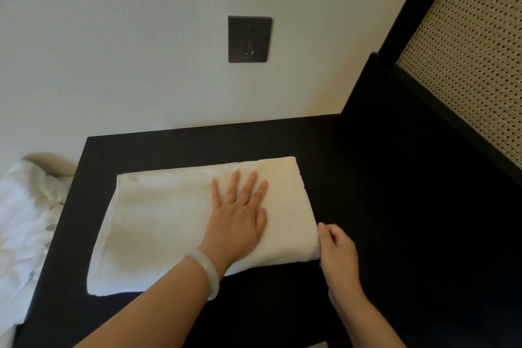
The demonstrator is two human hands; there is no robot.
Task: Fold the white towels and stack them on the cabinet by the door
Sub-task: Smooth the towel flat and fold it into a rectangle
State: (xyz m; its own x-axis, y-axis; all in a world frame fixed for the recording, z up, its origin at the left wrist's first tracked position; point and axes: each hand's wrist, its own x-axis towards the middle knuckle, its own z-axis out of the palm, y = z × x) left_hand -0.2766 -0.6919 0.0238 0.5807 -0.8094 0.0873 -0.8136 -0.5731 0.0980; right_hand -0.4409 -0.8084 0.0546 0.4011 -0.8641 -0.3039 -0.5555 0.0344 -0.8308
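One folded towel (169, 220) is laid on one black cabinet (367, 206). It is pressed by the left hand (237, 223), fingers spread flat; its right edge is pinched by the right hand (337, 248).

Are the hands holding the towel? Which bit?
The right hand grips the white towel at its folded right edge, near the front corner. The left hand just presses flat on top.
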